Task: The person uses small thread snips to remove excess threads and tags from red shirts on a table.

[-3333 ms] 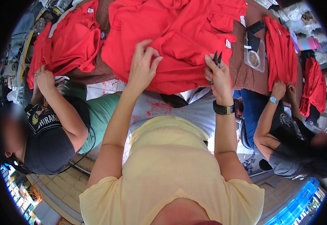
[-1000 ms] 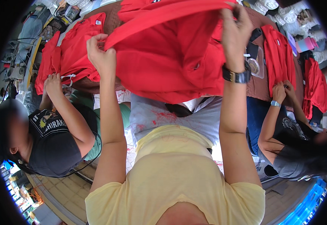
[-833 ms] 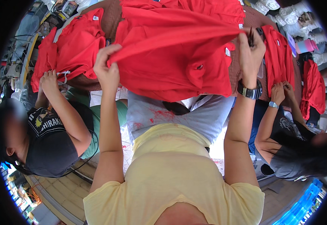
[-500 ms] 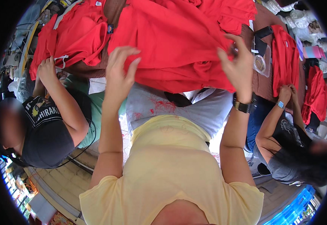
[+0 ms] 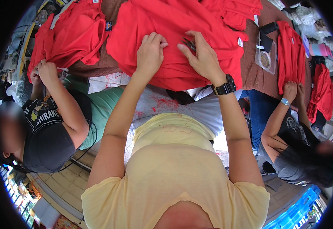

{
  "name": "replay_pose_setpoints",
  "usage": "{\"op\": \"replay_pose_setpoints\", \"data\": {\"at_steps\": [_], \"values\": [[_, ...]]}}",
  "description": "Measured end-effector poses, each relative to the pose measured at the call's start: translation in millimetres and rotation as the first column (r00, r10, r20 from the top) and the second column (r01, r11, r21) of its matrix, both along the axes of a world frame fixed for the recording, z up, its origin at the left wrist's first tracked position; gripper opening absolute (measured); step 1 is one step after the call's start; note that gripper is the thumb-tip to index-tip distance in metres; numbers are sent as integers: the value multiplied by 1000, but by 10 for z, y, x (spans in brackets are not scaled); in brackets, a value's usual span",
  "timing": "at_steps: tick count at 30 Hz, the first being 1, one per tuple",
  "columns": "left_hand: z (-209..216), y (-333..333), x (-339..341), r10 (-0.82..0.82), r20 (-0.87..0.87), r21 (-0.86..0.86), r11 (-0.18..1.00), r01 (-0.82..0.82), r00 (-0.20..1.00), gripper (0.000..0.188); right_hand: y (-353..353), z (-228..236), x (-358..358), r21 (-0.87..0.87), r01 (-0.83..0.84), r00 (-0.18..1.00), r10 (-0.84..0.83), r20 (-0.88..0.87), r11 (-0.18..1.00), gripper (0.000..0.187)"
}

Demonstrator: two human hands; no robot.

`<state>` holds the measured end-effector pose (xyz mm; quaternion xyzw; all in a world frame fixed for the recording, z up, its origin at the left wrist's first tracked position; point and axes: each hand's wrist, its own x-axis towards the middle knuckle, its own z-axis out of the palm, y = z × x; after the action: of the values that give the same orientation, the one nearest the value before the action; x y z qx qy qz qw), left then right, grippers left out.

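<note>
A large red garment (image 5: pixel 136 24) lies spread on the table in front of me, its near edge hanging over my lap. My left hand (image 5: pixel 150 53) is over it, fingers curled toward the thumb in a pinch; whatever is between the tips is too small to make out. Close on the right, my right hand (image 5: pixel 204 57) has its thumb and index finger apart. Small dark thread snips (image 5: pixel 189 43) with pointed tips sit in that hand, partly hidden by the fingers. A white tag (image 5: pixel 240 42) shows at the garment's right side.
Brown cloth (image 5: pixel 250 72) covers the table. Red garments lie at left (image 5: pixel 78 38) and right (image 5: pixel 290 57), each handled by a co-worker seated beside me. A clear plastic box (image 5: pixel 265 61) holds a round item, with a black roll (image 5: pixel 268 28) nearby. Red threads (image 5: pixel 162 103) litter my lap.
Both hands have come inward over the garment, from wide apart to close together. My left fingers have closed into a pinch. The garment has shifted, exposing its white tag at right.
</note>
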<state>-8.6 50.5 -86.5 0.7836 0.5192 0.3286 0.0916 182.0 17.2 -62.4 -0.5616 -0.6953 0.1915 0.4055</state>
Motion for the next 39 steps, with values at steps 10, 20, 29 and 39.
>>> {"op": "replay_pose_setpoints", "data": {"at_steps": [10, 20, 29, 39], "values": [[17, 21, -29, -9, 243, -176, 983, 53, 970, 7, 144, -53, -72, 83, -180, 937, 145, 317, 980, 19], [5, 38, -30, -18, 221, -182, 982, 59, 975, 7, 227, -209, -111, 154, -184, 924, 117, 363, 971, 15], [56, -99, -60, 5, 130, -107, 994, 9, 991, 8, 199, -92, -49, -70, -106, 993, 109, 34, 992, 21], [46, -105, 44, -24, 42, -140, 990, 30, 999, 11, 177, -135, 75, -215, -222, 975, 224, -15, 951, 26]]}}
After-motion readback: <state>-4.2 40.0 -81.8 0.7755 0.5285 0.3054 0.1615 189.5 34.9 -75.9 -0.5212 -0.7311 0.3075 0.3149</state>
